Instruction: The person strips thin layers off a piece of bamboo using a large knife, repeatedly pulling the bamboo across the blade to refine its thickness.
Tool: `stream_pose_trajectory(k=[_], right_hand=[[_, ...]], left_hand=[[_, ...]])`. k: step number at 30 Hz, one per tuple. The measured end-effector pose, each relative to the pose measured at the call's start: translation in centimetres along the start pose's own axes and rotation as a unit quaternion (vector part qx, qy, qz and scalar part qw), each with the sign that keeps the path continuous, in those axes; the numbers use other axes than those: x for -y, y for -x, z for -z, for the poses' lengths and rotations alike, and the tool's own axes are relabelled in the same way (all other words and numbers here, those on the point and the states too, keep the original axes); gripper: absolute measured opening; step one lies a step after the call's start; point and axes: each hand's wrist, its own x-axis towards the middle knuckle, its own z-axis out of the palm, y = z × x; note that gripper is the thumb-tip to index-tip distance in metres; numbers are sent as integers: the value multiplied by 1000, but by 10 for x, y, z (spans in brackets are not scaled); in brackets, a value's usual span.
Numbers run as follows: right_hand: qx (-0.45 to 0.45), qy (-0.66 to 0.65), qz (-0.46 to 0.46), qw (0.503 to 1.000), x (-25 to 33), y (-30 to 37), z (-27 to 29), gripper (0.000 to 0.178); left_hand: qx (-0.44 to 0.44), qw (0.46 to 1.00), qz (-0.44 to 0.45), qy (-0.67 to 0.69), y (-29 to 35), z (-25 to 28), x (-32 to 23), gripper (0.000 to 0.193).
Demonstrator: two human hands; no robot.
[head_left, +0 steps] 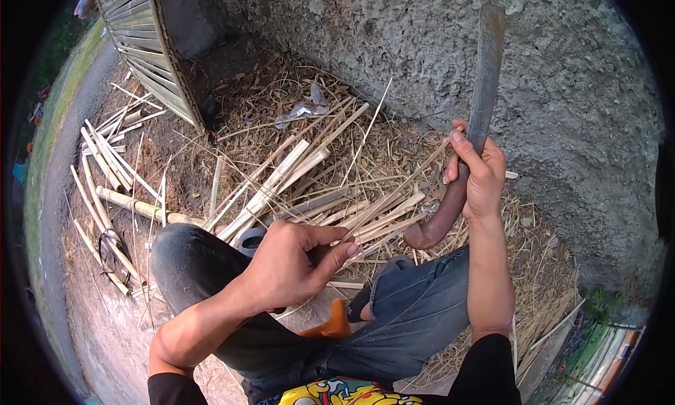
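Note:
My left hand [299, 257] is closed in front of my knee, pinching a thin bamboo strip [401, 188] between thumb and forefinger. The strip slants up and right toward my right hand [480, 169], where its far end lies by the thumb and fingertips. That hand is wrapped round a machete [486, 74] near where blade and handle meet. Its long grey blade points upward, and its curved brown wooden handle [446, 211] hangs below the fist. Split bamboo pieces [271, 183] lie piled on the ground beyond my hands.
A rough grey wall [562, 124] rises at the back and right. A slatted bamboo panel [151, 46] leans at the upper left. More bamboo sticks [105, 152] and a thicker bamboo pole [144, 206] lie left. An orange object [332, 323] sits between my legs. Dry shavings litter the soil.

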Motion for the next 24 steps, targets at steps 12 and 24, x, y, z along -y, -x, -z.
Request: stream_pose_trajectory(k=[12,24], right_hand=[[-127,66,139,980,14,-22,40,29],[22,150,113,982,21,-1,11,57]], left_hand=[[75,996,38,40,21,25,3,21],[-24,998,-49,44,13,13,2,18]])
